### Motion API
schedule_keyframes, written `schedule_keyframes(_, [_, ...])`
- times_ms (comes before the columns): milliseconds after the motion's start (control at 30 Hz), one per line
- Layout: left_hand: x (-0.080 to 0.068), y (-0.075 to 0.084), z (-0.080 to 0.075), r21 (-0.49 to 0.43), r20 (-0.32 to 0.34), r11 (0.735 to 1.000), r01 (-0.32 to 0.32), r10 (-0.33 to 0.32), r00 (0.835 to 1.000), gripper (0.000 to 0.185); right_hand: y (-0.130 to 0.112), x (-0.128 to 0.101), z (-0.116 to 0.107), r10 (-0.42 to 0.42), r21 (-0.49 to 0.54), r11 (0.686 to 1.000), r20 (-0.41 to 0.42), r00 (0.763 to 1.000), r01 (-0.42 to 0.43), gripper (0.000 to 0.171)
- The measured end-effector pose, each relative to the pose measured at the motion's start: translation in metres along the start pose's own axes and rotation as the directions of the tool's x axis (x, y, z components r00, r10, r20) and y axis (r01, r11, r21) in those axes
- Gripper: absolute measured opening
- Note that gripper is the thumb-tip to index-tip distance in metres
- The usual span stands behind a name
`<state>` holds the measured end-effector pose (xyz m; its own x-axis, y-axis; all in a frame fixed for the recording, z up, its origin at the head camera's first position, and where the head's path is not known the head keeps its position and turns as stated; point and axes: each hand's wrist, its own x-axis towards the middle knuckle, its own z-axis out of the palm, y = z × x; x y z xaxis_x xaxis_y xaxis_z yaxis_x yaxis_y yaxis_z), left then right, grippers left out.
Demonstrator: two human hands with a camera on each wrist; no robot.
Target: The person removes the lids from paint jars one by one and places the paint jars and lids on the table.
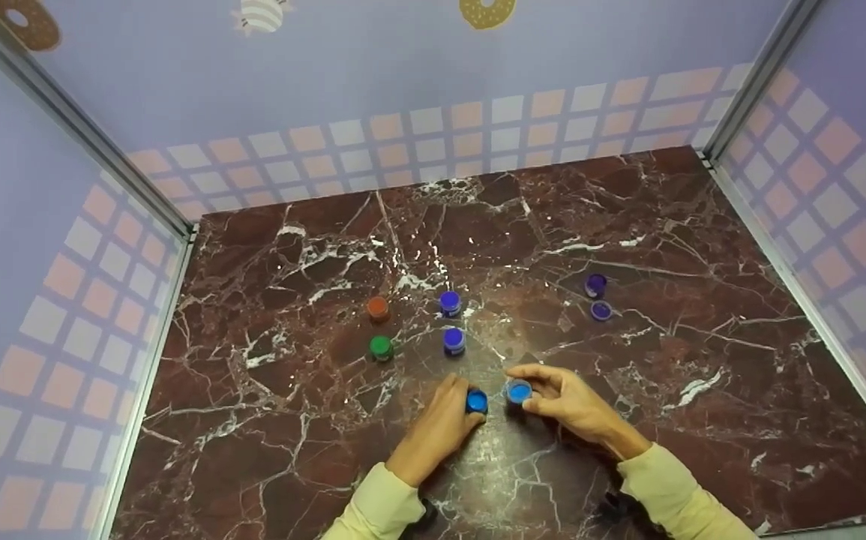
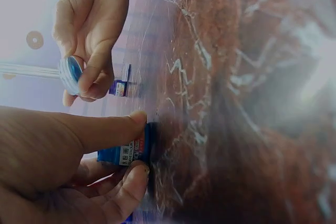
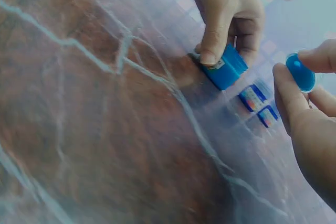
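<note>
My left hand (image 1: 456,415) grips a small blue jar (image 1: 477,401) that stands on the marble table; the left wrist view shows thumb and fingers round the blue jar (image 2: 127,151), and the right wrist view shows the same jar (image 3: 226,68). My right hand (image 1: 552,397) pinches its light blue lid (image 1: 519,391) just to the right of the jar, lifted off it. The lid (image 2: 70,75) shows edge-on in the left wrist view and as a blue disc (image 3: 301,73) in the right wrist view.
Other small jars stand farther back on the marble table (image 1: 702,247): orange (image 1: 378,308), green (image 1: 381,347), two blue-purple ones (image 1: 450,302) (image 1: 454,340), and a purple jar (image 1: 595,285) with its lid (image 1: 601,310) beside it. Patterned walls close in three sides.
</note>
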<state>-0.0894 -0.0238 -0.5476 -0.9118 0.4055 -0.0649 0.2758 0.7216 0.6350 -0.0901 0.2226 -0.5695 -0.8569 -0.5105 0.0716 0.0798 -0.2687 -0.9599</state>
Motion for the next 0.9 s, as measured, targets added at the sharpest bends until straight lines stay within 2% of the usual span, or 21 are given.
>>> schedule_keyframes(200, [0.014,0.008,0.006,0.034,-0.010,0.998,-0.050,0.050,0.999,0.031,-0.008,-0.005,-0.011,-0.040,-0.094,0.995,0.045,0.998,0.044,0.051])
schedule_keyframes(367, [0.030,0.015,0.010,0.096,-0.035,0.990,-0.103,0.107,0.994,0.033,-0.013,-0.010,-0.017,-0.042,-0.206,0.978,-0.008,0.999,0.040,0.048])
schedule_keyframes(500, [0.045,0.023,0.015,0.135,-0.043,0.986,-0.102,0.109,0.993,0.035,-0.016,-0.015,-0.023,-0.041,-0.288,0.957,-0.065,0.997,0.020,0.046])
schedule_keyframes(633, [0.059,0.030,0.020,0.165,-0.050,0.981,-0.099,0.108,0.993,0.036,-0.016,-0.019,-0.028,-0.062,-0.286,0.957,-0.078,0.995,0.038,0.047])
schedule_keyframes(833, [0.080,0.041,0.027,0.122,-0.047,0.990,-0.072,0.078,0.996,0.032,-0.016,-0.022,-0.033,-0.154,-0.282,0.948,-0.007,0.988,0.146,0.046])
schedule_keyframes(900, [0.088,0.043,0.029,0.116,-0.049,0.991,-0.062,0.068,0.996,0.033,-0.016,-0.023,-0.034,-0.164,-0.283,0.946,0.001,0.986,0.158,0.046])
